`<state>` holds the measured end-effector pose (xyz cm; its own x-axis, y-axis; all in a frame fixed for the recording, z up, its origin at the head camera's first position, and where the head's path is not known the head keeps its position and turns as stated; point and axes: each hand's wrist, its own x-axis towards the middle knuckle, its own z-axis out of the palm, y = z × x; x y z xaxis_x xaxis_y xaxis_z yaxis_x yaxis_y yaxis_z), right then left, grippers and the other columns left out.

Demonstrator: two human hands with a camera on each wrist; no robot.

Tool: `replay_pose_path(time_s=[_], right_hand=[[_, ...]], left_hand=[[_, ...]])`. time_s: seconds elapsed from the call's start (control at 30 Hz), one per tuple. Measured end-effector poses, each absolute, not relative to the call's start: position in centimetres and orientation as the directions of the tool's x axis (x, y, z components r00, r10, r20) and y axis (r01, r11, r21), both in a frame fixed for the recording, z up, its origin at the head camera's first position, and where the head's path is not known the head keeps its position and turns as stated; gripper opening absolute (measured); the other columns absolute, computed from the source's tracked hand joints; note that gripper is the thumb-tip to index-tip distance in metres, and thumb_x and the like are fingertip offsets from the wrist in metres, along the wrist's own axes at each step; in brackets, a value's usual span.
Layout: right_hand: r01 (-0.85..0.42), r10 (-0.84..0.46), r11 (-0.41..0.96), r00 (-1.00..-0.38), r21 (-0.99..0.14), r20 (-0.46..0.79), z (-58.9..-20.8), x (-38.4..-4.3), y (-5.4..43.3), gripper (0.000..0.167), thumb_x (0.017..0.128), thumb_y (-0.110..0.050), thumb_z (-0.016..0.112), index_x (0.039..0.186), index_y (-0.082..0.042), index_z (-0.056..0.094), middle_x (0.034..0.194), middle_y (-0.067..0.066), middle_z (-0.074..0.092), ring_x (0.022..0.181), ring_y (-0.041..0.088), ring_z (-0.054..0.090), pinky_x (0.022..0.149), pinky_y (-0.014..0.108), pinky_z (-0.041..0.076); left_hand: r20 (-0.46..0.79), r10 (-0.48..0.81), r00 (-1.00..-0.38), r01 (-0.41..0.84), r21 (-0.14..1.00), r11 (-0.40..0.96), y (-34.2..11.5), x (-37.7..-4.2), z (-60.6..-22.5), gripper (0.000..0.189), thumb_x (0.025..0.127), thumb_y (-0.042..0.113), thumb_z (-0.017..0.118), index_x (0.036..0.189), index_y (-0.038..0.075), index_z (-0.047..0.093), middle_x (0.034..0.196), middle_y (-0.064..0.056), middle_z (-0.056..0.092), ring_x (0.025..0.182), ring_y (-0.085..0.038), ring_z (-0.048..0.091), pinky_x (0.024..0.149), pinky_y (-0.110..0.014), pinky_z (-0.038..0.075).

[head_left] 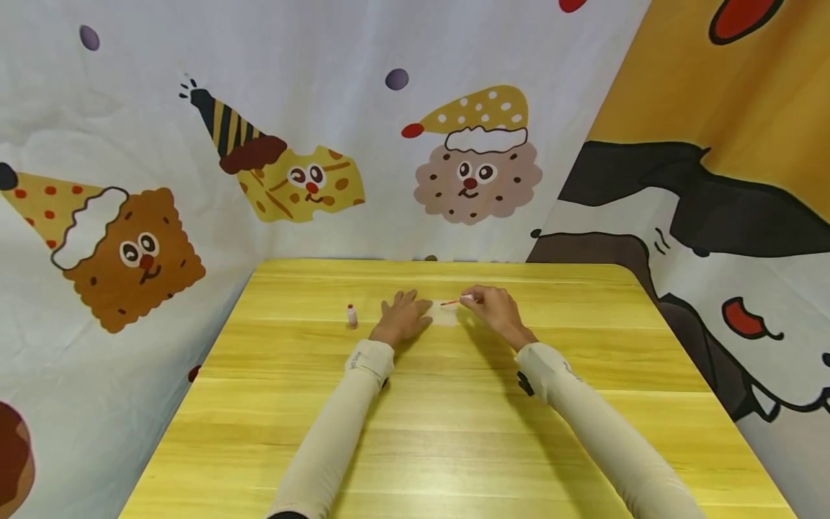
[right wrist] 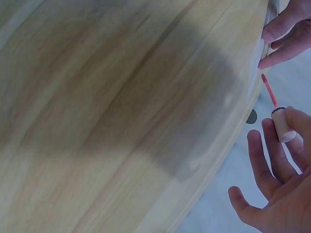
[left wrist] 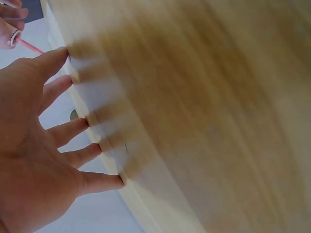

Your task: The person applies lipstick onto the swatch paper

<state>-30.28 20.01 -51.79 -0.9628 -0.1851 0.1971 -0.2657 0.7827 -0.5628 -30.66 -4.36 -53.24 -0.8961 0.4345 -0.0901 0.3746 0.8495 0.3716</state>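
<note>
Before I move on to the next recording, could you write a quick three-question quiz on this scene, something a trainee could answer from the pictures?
1. Multiple choice: which side's fingers hold the applicator with the red wand? (a) left (b) right (c) both
2. True or false: in the head view, the small bottle stands to the left of the left hand.
3. Fill in: the left hand's fingers are ____, not curled round anything.

Key:
1. b; the right hand pinches its pale handle.
2. True; it stands on the table, apart from that hand.
3. Spread.
</note>
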Motion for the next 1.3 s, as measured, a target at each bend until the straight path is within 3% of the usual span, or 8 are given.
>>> replay_pose_path(time_s=[0.7, 1.03, 1.3], right_hand=[[-0.269, -0.176, 0.816, -0.959, -0.512, 0.223, -53.0, -31.1, 19.7, 0.025, 0.101, -0.030, 0.072, 0.117, -0.013, 0.081, 0.103, 0.006, 0.080, 0.084, 0.024, 0.075, 0.073, 0.044, 0.059], [-0.338, -0.232, 0.816, -0.935, -0.469, 0.269, -52.5, -30.5, 19.6, 0.018, 0.100, -0.023, 0.074, 0.108, -0.010, 0.084, 0.095, 0.006, 0.080, 0.066, 0.019, 0.070, 0.058, 0.037, 0.054], [-0.328, -0.245, 0.813, -0.942, -0.481, 0.229, -52.0, -29.6, 19.4, 0.018, 0.100, -0.023, 0.074, 0.108, -0.011, 0.083, 0.098, 0.007, 0.080, 0.076, 0.021, 0.075, 0.066, 0.039, 0.060]], left_hand=[[-0.075, 0.406, -0.911, 0.351, 0.377, 0.857, -3.8, -31.2, -53.5, 0.047, 0.107, 0.038, 0.058, 0.151, 0.021, 0.056, 0.163, -0.015, 0.038, 0.150, -0.043, 0.030, 0.112, -0.079, 0.024], [-0.073, 0.406, -0.911, 0.349, 0.386, 0.854, -3.8, -31.2, -53.2, 0.048, 0.106, 0.037, 0.061, 0.151, 0.020, 0.057, 0.162, -0.016, 0.039, 0.149, -0.043, 0.031, 0.112, -0.079, 0.023], [-0.076, 0.405, -0.911, 0.350, 0.375, 0.858, -3.8, -31.4, -53.2, 0.049, 0.106, 0.039, 0.061, 0.151, 0.021, 0.056, 0.162, -0.016, 0.039, 0.149, -0.043, 0.032, 0.111, -0.078, 0.026]])
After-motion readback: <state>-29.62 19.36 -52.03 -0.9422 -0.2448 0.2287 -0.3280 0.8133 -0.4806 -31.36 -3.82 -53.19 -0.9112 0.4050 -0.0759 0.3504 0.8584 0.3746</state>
